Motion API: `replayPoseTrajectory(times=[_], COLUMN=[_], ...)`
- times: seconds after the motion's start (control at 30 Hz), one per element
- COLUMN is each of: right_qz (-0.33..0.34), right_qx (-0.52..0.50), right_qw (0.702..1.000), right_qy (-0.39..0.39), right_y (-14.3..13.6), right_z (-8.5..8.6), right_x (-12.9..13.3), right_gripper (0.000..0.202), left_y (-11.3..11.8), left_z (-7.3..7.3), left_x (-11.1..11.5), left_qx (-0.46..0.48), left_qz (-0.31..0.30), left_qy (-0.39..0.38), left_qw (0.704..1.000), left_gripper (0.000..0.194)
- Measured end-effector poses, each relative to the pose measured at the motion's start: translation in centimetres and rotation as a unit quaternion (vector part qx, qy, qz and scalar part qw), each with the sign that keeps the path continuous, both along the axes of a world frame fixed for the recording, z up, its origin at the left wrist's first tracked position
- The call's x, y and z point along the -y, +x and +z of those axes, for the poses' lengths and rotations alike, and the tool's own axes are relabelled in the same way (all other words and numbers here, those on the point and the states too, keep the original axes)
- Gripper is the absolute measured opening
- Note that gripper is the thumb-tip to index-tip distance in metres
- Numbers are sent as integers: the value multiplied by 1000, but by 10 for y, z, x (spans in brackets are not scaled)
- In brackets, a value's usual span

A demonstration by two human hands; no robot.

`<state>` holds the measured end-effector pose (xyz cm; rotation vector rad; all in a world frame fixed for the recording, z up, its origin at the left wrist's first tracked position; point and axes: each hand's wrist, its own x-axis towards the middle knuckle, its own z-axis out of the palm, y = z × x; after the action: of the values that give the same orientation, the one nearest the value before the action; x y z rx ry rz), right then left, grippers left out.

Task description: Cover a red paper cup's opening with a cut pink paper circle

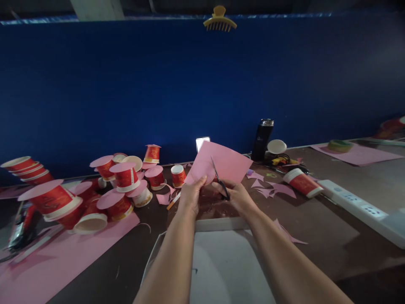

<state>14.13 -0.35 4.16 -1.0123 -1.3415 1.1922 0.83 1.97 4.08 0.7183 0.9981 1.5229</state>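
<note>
My left hand (193, 195) grips the lower left edge of a sheet of pink paper (232, 162), thumb on its face. The sheet is held up over the table, tilted. My right hand (236, 195) is closed round the dark handles of a pair of scissors (219, 177). Their blades point up and away, against the pink paper, along a cut near its lower middle. A rounded outline shows on the paper beside my left thumb. How far the blades are apart is hard to make out.
At left, several red paper cups (125, 177) carry pink paper discs. Pink scraps (278, 188) lie to the right, near a tipped cup (303, 182), a black bottle (262, 139) and a white power strip (360, 207). A blue partition (158, 76) stands behind; a pale box (226, 266) sits below my arms.
</note>
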Motion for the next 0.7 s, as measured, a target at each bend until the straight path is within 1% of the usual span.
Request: replayPoseTrajectory(times=[0.1,0.3,0.53,0.7], right_qz=[-5,-26,-20,-20], right_qx=[2,20,20,31], right_qw=[1000,999,1000,999], right_qy=[-10,7,7,9], right_y=[0,0,2,1], right_z=[3,1,-1,2], right_x=[2,1,0,1], right_gripper=[40,45,45,49], left_y=[-2,-4,-3,-2], left_z=[0,2,9,13], left_x=[0,0,4,6], left_qx=[-6,13,53,50], left_qz=[-7,-9,-13,-14], left_qy=[9,-18,-46,-33], left_qw=[1000,1000,997,998], left_gripper=[38,39,31,26])
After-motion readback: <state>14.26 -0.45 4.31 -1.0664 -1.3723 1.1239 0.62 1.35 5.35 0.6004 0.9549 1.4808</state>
